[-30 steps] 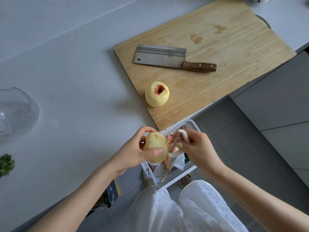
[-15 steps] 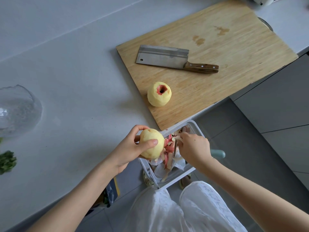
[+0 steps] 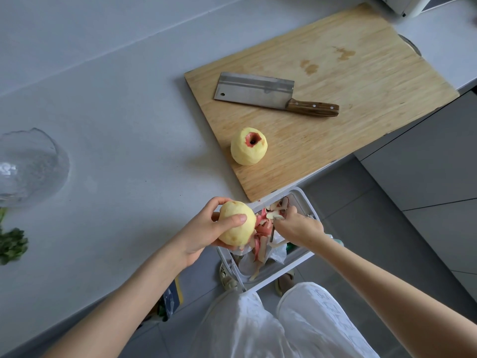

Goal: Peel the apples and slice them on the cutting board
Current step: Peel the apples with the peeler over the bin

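My left hand (image 3: 206,232) grips a peeled yellow apple (image 3: 236,223) at the counter's front edge, just left of a white bin. My right hand (image 3: 296,226) is over the bin and holds a peeler (image 3: 273,232), its blade pointing down among the peels; a pale peel strip sits at my fingertips. A second peeled apple (image 3: 248,146), with red skin left around its hollow, stands on the wooden cutting board (image 3: 361,73). A cleaver (image 3: 271,94) with a wooden handle lies flat on the board behind it.
The white bin (image 3: 304,257) stands on the floor below the counter edge, holding red and pale peels. A glass bowl (image 3: 28,166) sits at the far left of the grey counter, with green herbs (image 3: 11,244) below it. Grey cabinet fronts are at the right.
My right hand has pulled the peeler away from the apple and lowered it over the bin. My left hand has moved the apple slightly left and up.
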Available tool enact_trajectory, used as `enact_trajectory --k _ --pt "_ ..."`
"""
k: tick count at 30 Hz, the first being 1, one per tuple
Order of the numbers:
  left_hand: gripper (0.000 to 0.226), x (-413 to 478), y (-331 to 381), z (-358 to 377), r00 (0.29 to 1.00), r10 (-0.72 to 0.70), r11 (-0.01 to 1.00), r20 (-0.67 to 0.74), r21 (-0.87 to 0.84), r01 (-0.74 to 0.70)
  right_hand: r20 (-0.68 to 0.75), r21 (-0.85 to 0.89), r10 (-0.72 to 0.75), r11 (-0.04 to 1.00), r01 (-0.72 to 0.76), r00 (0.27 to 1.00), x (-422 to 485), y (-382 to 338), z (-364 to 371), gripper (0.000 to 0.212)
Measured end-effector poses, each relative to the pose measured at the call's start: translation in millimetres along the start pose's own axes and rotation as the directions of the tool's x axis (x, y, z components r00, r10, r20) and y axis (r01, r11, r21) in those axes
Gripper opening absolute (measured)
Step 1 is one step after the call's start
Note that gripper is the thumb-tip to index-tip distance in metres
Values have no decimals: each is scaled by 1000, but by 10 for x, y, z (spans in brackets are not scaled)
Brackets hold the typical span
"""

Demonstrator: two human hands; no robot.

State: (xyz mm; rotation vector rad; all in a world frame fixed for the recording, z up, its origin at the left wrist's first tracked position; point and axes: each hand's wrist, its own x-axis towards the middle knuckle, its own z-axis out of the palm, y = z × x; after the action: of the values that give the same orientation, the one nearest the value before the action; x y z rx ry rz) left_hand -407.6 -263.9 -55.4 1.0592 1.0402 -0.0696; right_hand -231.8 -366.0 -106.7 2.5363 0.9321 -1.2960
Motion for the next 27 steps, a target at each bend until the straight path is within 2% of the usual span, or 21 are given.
enact_trajectory --k 2,4,6,8,10,13,17,19,20,23,25,27 --pt "64 -8 -17 28 995 -52 998 86 -31 54 70 68 -8 998 3 998 -1 -16 -16 61" --pt "69 -17 -47 71 977 -92 993 191 -53 104 157 279 -23 960 -22 987 -22 -59 -35 62" --pt "72 -10 -97 121 954 -96 994 284 -26 108 246 473 -25 876 -98 969 -61 -110 -68 61" --pt "73 1 -137 170 934 -95 995 344 25 92 305 557 -56 820 -131 951 -126 -129 -113 44" --pt "77 20 -158 205 934 -101 995 342 56 87 345 628 -103 764 -148 933 -190 -122 -162 19" --pt "77 49 -161 220 946 -104 995 308 38 97 394 718 -142 665 -207 908 -245 -96 -205 12" --pt "70 49 -151 216 944 -89 996 319 3 93 461 748 -219 618 -243 860 -260 -21 -267 8" --pt "69 47 -162 209 943 -96 995 318 -1 101 469 731 -230 642 -230 852 -270 16 -301 8" --pt "70 43 -170 202 944 -102 994 313 -3 108 442 704 -215 684 -189 871 -288 19 -306 8" --pt "73 40 -190 177 950 -108 993 294 -2 114 232 531 -160 847 13 960 -302 27 -243 10" --pt "71 31 -185 153 956 -99 994 275 -23 109 91 442 -124 894 72 988 -268 62 -180 20" --pt "69 16 -176 122 962 -85 994 258 -49 101 46 407 -114 909 86 992 -267 82 -147 22"
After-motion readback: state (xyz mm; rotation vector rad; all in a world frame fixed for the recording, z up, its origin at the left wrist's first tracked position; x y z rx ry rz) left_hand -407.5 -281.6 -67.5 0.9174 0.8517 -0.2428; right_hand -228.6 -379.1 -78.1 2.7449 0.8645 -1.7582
